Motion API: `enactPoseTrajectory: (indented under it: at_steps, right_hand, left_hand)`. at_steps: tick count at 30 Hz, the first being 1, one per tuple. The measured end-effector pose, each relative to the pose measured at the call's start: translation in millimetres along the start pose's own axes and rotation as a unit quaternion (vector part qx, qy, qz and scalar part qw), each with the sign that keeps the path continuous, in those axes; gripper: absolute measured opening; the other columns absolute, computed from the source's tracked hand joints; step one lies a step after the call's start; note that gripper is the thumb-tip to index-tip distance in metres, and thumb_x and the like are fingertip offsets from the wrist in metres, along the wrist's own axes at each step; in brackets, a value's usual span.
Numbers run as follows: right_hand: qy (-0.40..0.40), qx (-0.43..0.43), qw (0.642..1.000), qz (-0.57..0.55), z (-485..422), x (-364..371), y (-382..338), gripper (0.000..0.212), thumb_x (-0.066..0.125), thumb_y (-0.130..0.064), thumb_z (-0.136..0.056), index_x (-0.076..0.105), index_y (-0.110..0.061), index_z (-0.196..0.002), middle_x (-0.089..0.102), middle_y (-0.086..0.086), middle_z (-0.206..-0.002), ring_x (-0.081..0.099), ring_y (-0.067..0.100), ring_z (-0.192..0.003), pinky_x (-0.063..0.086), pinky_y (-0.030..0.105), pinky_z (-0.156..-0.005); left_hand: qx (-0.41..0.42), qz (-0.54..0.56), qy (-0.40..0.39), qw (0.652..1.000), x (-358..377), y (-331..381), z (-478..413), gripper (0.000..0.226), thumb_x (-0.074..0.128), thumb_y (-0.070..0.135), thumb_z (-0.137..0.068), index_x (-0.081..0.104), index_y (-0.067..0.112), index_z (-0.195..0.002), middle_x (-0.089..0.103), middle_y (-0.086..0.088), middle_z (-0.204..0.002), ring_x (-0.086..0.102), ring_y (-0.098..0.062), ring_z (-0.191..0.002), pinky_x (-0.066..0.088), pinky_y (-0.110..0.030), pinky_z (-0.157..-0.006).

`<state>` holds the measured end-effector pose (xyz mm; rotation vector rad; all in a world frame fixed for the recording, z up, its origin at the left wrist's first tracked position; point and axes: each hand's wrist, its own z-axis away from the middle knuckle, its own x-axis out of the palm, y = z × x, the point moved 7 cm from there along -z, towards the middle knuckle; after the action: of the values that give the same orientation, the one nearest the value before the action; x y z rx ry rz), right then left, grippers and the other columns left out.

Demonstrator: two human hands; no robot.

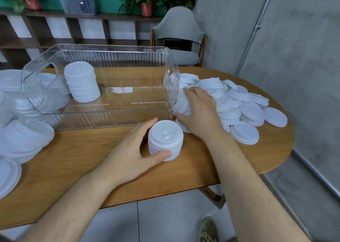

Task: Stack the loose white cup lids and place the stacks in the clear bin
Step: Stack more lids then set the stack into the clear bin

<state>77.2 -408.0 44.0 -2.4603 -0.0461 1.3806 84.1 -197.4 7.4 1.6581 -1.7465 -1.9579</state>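
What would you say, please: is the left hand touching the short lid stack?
Touching. In the head view the left hand wraps the short lid stack, thumb pressed on its near side, fingers at its far side.

You are wrapping your left hand round the short stack of white plastic cup lids. Your thumb is pressing its near side and your fingers are curling round its far left side. Your bare left forearm is coming in from the lower left of that stack. Your right hand is lying palm down just beyond and right of the stack, fingers spread and barely bent, thumb pointing left, resting on the heap of loose white plastic lids. Your right forearm is passing close by the stack's right side.
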Motion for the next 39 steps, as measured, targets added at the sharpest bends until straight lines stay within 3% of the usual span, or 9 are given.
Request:
enactPoseTrajectory:
  at_steps: [8,14,18,19,24,28,31,39]
  right_hand:
    - [0.016,0.007,0.999,-0.041,9,-20,0,0.076,0.078,-0.04,-0.085,0.046,-0.013,-0.148,0.045,0.003,-0.144,0.041,0.021,-0.132,0.027,0.033,-0.114]
    - [0.01,0.035,0.994,-0.105,22,-27,13,0.083,0.082,-0.049,-0.079,0.049,-0.014,-0.147,0.044,-0.003,-0.135,0.044,0.017,-0.129,0.037,0.033,-0.113]
    - [0.036,0.053,0.985,-0.161,39,-44,22,0.076,0.083,-0.047,-0.077,0.054,-0.019,-0.141,0.043,-0.01,-0.131,0.043,0.001,-0.122,0.032,0.005,-0.101]
    - [0.044,0.057,0.982,-0.172,45,-49,24,0.074,0.082,-0.048,-0.077,0.055,-0.02,-0.14,0.045,-0.011,-0.131,0.043,-0.001,-0.12,0.033,0.004,-0.1]
    - [0.055,0.072,0.966,-0.243,69,-62,24,0.062,0.082,-0.051,-0.077,0.059,-0.027,-0.129,0.06,-0.018,-0.123,0.053,-0.001,-0.115,0.044,0.018,-0.093]
    - [0.037,0.058,0.945,-0.319,77,-58,5,0.055,0.084,-0.045,-0.078,0.061,-0.03,-0.125,0.064,-0.016,-0.123,0.058,0.009,-0.117,0.049,0.024,-0.091]
    - [0.011,0.026,0.936,-0.35,78,-46,-16,0.048,0.084,-0.037,-0.079,0.061,-0.034,-0.121,0.066,-0.016,-0.119,0.059,0.011,-0.116,0.049,0.025,-0.092]
    - [-0.045,-0.006,0.943,-0.331,76,-24,-33,0.059,0.084,-0.041,-0.079,0.059,-0.024,-0.129,0.064,-0.013,-0.124,0.057,0.01,-0.121,0.047,0.026,-0.099]
  left_hand:
    - [-0.011,-0.009,0.003,1.0,2,-2,-1,0.089,0.066,0.071,-0.071,0.029,0.049,-0.149,0.029,0.049,-0.135,0.024,0.031,-0.126,0.018,0.008,-0.097]
    - [-0.015,-0.007,-0.002,1.0,3,-2,-2,0.091,0.066,0.072,-0.071,0.029,0.048,-0.15,0.034,0.042,-0.142,0.027,0.022,-0.133,0.023,-0.002,-0.102]
    - [-0.017,-0.003,-0.001,1.0,3,-2,-2,0.093,0.067,0.071,-0.071,0.029,0.044,-0.152,0.035,0.032,-0.15,0.028,0.013,-0.138,0.022,-0.01,-0.108]
    - [-0.017,-0.002,0.0,1.0,3,-2,-2,0.094,0.067,0.07,-0.071,0.029,0.043,-0.153,0.035,0.031,-0.15,0.029,0.012,-0.139,0.022,-0.012,-0.109]
    - [-0.01,-0.001,0.012,1.0,1,-1,-2,0.094,0.068,0.07,-0.07,0.034,0.039,-0.152,0.04,0.028,-0.148,0.034,0.009,-0.137,0.027,-0.018,-0.113]
    - [-0.009,-0.008,0.025,1.0,-1,-2,-2,0.092,0.07,0.068,-0.071,0.036,0.038,-0.151,0.042,0.026,-0.147,0.037,0.008,-0.134,0.028,-0.012,-0.108]
    - [-0.009,-0.012,0.023,1.0,-2,-2,-3,0.092,0.072,0.068,-0.072,0.038,0.035,-0.151,0.045,0.022,-0.147,0.042,0.004,-0.133,0.036,-0.023,-0.112]
    - [-0.005,0.004,0.018,1.0,-1,-5,-4,0.091,0.074,0.068,-0.073,0.036,0.037,-0.151,0.047,0.023,-0.147,0.042,0.003,-0.136,0.04,-0.034,-0.114]
